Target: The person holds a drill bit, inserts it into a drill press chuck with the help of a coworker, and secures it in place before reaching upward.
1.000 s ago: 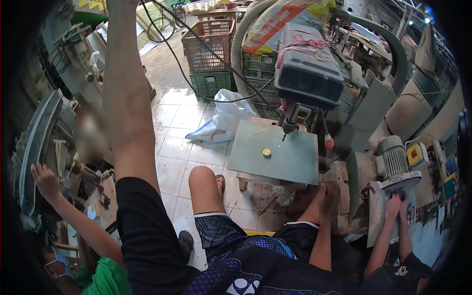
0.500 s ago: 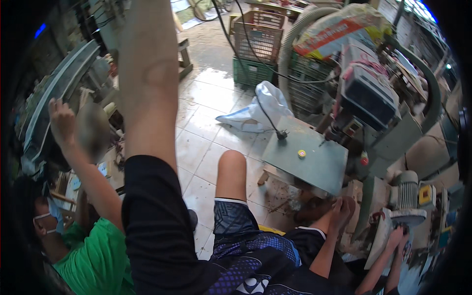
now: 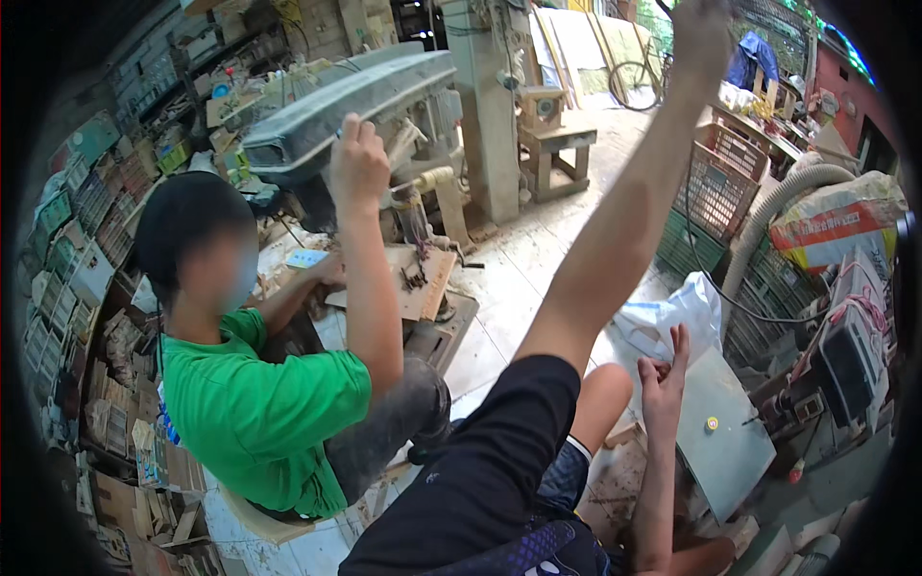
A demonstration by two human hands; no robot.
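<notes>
Left hand [image 3: 703, 21] raised high at the top edge, grip impossible to tell. Right hand [image 3: 665, 370] lifted with fingers loosely spread, holding nothing, just above the flat grey-green metal machine table [image 3: 722, 451]. Nearby, co-worker in green shirt [image 3: 254, 403] gripping the grey drill-press cover [image 3: 351, 101].

Grey-green flat machine table [image 3: 722, 444] beside right hand [image 3: 665, 376]; small yellow disc [image 3: 712, 422] lying on top
</notes>
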